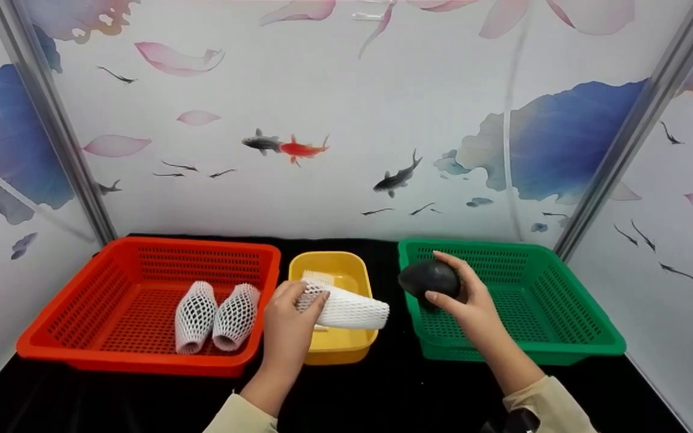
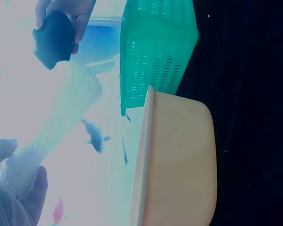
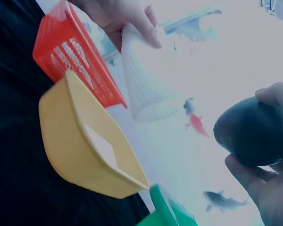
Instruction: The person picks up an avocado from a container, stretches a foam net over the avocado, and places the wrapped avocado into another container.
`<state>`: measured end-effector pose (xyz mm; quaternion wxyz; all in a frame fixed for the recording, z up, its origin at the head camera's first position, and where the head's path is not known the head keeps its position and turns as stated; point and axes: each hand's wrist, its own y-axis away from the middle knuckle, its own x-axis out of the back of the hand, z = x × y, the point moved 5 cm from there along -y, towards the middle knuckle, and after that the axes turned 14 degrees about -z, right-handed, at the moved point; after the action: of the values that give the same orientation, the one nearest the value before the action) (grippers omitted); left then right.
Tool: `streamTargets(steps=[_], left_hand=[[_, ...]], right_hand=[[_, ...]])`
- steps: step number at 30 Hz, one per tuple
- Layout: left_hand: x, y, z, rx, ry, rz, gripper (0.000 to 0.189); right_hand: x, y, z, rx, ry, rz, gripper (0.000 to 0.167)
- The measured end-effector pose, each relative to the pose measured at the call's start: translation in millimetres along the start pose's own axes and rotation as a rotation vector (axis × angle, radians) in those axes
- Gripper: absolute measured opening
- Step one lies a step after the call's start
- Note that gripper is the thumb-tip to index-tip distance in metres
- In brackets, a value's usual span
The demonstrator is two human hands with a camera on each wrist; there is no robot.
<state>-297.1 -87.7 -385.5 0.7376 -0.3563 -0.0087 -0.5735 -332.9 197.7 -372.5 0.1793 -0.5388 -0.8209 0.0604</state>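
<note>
My left hand (image 1: 288, 319) pinches one end of a white foam net sleeve (image 1: 352, 310) above the yellow basket; the sleeve's other end points right, its mouth open. In my right hand (image 1: 473, 300) is a smooth, dark avocado (image 1: 428, 280), gripped between thumb and fingers over the near left part of the green basket. Its narrower end faces the sleeve, and a gap separates the two in the head view. The right wrist view also shows the avocado (image 3: 250, 132) in my fingers and the sleeve (image 3: 148, 87) hanging from the left hand.
A red basket (image 1: 142, 355) on the left holds two net-covered pieces (image 1: 196, 316) side by side. The yellow basket (image 1: 337, 356) in the middle contains more white netting. On the right stands the green basket (image 1: 521, 347). Printed panels (image 1: 322, 90) enclose the black-covered table.
</note>
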Motion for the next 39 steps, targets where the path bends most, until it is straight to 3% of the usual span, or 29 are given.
streamTargets(steps=[5, 9, 17, 20, 28, 34, 39], left_hand=[[4.9, 2.5, -3.0, 0.075, 0.032, 0.0, 0.026], [8.8, 4.4, -6.2, 0.113, 0.088, 0.01, 0.029], [16.2, 8.8, -6.9, 0.107, 0.147, 0.053, 0.024], [18.3, 10.5, -6.1, 0.109, 0.16, 0.058, 0.023], [19.3, 14.1, -9.4, 0.192, 0.294, 0.01, 0.024], [20.3, 14.6, -7.4, 0.219, 0.37, 0.004, 0.026], [21.1, 15.8, -4.4, 0.221, 0.383, -0.005, 0.028]], right_hand=[[-10, 3.9, -6, 0.054, -0.074, -0.036, 0.055], [-17, 7.8, -13, 0.102, -0.063, -0.048, 0.052], [-25, 19.1, -24, 0.203, 0.017, -0.026, 0.047], [-28, 24.1, -27, 0.221, -0.013, -0.039, 0.046], [-34, 32.3, -30, 0.306, -0.149, -0.133, 0.043], [-32, 33.4, -29, 0.323, -0.16, -0.143, 0.043], [-33, 34.6, -27, 0.29, -0.135, -0.124, 0.043]])
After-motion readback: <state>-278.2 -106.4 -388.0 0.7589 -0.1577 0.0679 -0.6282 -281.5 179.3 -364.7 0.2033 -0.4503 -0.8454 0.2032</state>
